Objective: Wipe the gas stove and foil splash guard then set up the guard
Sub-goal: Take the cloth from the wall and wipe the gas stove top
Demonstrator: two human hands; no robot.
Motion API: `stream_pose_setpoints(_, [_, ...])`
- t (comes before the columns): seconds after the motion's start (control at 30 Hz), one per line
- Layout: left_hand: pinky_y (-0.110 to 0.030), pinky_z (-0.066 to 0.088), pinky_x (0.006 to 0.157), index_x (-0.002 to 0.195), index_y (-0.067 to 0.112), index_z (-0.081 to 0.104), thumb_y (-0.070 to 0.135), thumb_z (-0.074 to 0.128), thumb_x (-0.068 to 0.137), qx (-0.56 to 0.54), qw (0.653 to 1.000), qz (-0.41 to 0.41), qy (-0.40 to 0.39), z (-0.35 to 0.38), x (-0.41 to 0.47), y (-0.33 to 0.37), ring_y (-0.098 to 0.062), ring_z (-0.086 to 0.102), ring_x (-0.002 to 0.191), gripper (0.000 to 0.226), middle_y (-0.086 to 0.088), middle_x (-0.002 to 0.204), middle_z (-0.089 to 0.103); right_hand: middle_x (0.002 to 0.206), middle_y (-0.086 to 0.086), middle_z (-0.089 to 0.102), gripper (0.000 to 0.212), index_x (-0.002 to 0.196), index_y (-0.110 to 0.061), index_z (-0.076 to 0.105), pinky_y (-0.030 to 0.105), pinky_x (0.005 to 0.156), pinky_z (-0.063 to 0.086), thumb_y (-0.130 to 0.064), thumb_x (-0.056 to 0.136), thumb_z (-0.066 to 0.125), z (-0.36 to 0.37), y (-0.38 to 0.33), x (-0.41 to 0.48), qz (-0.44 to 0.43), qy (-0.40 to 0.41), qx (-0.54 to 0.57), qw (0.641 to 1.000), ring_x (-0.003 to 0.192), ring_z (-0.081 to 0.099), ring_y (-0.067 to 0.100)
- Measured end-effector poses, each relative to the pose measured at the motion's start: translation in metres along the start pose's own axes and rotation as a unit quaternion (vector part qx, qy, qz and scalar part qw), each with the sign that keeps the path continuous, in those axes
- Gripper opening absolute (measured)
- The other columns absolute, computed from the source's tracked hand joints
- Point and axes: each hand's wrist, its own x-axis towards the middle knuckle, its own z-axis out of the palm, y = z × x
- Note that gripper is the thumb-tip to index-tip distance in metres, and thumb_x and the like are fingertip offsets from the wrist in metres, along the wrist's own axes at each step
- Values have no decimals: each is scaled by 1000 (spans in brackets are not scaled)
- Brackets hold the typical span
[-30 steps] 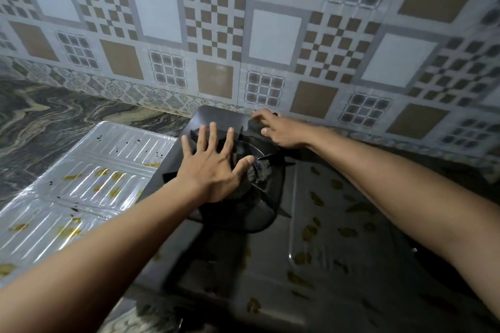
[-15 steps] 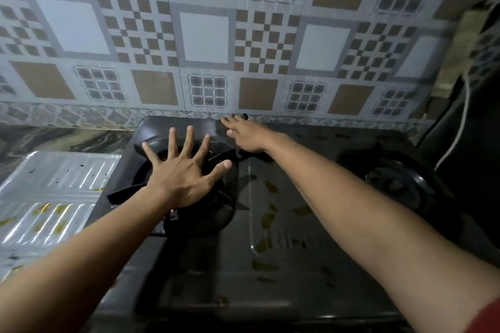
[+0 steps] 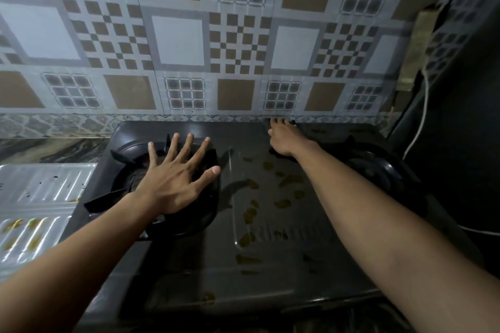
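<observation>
No writing can be read on the gas stove (image 3: 270,246), whose dark top carries yellowish spots. The left hand (image 3: 173,184) lies flat, fingers spread, holding nothing, on the left burner's pan support (image 3: 119,157). The right hand (image 3: 281,138) presses at the stove's back edge against the tiled wall (image 3: 178,40); whether its grip holds anything cannot be told. The foil splash guard (image 3: 35,197) lies flat on the worktop (image 3: 40,147), left of the stove. A white cable (image 3: 422,116) hangs at right.

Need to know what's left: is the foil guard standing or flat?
Flat: the foil splash guard lies on the counter left of the gas stove.
</observation>
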Motion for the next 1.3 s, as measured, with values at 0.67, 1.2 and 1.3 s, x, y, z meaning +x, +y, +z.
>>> stream_pose_setpoints(0.67, [-72,-21,104,141,52,-33,92,-22,58,40,998,1,-45,-7,-5,-5,-38,-35,141,92,-5,160,-29,166,9,-1,57,158,-15,1,39,122,5,-31,107,21,22,10,-82,71,13,42,997,152,2,24])
stream_pose_setpoints(1.2, [-71,-17,109,150,46,-21,73,1,89,-16,998,-17,-59,-4,-12,2,-38,-32,144,70,-6,164,-21,166,9,1,50,156,-17,23,39,123,5,-25,107,28,45,-73,-93,-81,43,33,995,152,10,25])
stream_pose_setpoints(1.3, [-72,-16,108,151,46,-19,70,4,92,-18,998,-12,-53,-4,-12,2,-40,-31,144,68,-6,165,-18,166,9,4,49,154,-18,28,39,123,7,-23,106,31,55,-85,-110,-115,55,36,991,151,13,26])
